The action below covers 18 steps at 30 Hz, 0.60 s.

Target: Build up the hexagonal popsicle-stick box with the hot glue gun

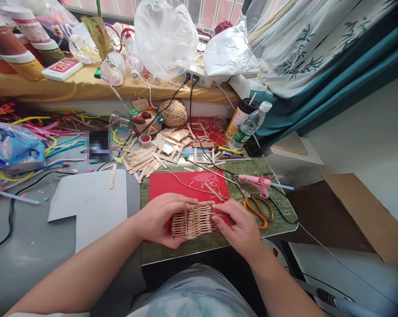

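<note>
Both hands hold a small woven basket of wooden sticks (194, 219) over the near edge of a red sheet (188, 185). My left hand (159, 219) wraps round its left side, fingers closed on it. My right hand (240, 226) grips its right side, thumb and fingers pressed on the top edge. The basket lies on its side between the two hands, just above the green mat (271, 220).
Orange-handled scissors (256, 207) and a pink glue gun (256, 181) lie right of the red sheet. Loose wooden sticks (152, 156), a twine ball (174, 113), a water bottle (250, 125) and coloured pipe cleaners (53, 141) crowd the back. A white card (93, 202) lies left; a cardboard box (360, 215) sits right.
</note>
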Motion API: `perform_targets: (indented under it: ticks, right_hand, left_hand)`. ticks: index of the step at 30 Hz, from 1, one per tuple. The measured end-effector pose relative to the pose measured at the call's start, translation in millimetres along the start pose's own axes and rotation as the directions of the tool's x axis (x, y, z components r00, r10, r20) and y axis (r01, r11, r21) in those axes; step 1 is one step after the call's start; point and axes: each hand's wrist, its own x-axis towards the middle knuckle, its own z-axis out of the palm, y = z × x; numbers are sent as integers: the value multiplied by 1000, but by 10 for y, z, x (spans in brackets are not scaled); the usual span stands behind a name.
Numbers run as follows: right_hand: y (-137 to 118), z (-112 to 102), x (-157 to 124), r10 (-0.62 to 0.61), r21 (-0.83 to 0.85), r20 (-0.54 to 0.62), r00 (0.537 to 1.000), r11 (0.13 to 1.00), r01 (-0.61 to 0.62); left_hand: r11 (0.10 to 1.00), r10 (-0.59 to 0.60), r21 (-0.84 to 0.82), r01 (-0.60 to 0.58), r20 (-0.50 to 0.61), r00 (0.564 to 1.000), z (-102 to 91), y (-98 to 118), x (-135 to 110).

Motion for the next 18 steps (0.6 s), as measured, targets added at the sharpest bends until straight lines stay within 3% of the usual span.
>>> perform_targets:
  ticks: [3, 7, 18]
  right_hand:
    - [17, -14, -5, 7, 54, -15, 1000, 999, -6]
    - [54, -39, -25, 104, 139, -37, 994, 985, -98]
    - [94, 29, -71, 193, 174, -46, 980, 968, -183]
  left_hand:
    - [998, 44, 34, -44, -7, 999, -27, 26, 24]
    - [995, 77, 64, -76, -8, 997, -33, 66, 47]
    - [999, 10, 51, -10, -2, 1000, -9, 48, 1]
